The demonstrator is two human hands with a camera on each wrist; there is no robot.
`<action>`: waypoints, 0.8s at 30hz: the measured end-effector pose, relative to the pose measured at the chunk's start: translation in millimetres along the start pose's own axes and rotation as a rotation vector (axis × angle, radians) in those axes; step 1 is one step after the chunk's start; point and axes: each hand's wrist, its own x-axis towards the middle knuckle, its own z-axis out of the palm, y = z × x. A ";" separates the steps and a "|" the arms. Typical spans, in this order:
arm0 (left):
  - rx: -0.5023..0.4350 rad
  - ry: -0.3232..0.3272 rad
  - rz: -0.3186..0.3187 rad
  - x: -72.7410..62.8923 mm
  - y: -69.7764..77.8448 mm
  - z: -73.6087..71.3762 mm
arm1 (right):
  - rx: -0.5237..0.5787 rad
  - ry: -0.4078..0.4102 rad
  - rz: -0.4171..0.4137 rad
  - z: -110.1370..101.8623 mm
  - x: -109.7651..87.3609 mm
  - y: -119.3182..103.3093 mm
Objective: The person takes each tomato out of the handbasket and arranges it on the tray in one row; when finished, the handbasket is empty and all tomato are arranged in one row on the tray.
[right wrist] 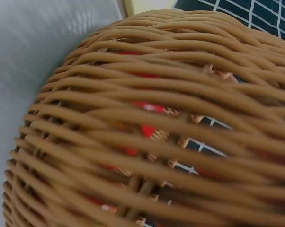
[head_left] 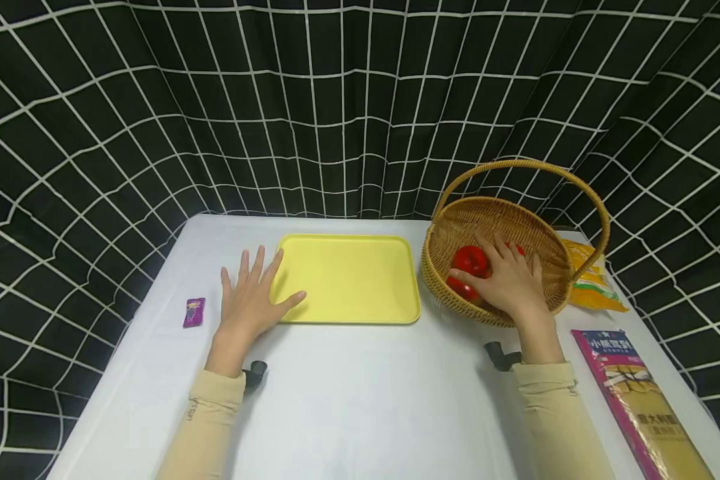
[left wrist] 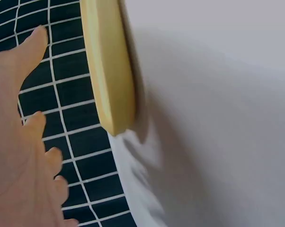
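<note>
Left grip [head_left: 250, 303] spread at edge of tray [head_left: 348, 280], right grip [head_left: 510, 280] spread over basket [head_left: 513, 219], tabletop [head_left: 366, 393] between

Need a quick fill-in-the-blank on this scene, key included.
1. The left hand is near a tray coloured ____.
2. The right hand is at the wicker basket, whose round contents are coloured ____.
3. In the head view, the purple packet lies to the ____ of the tray.
4. Arching over the basket's opening is its ____.

Missing words: yellow; red; left; handle.

Left grip [left wrist: 19, 146], yellow tray [left wrist: 109, 71], gridded cloth [left wrist: 77, 116]
</note>
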 end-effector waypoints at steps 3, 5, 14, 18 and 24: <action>-0.050 -0.068 -0.010 -7.0 -3.5 -1.0 | -0.021 -0.084 -0.005 -1.5 -2.2 3.5; -0.084 -0.126 -0.015 -11.4 -4.1 -2.5 | -0.027 -0.126 -0.010 -2.2 -4.0 5.0; -0.155 -0.318 -0.057 -26.6 -2.8 -9.0 | 0.002 -0.204 -0.038 -3.9 -8.9 7.6; -0.152 -0.340 -0.059 -32.3 -2.9 -8.7 | 0.006 -0.216 -0.059 -3.5 -7.5 6.0; -0.127 -0.260 -0.049 -37.5 -5.4 -0.8 | -0.010 -0.226 -0.062 -1.9 -5.7 4.4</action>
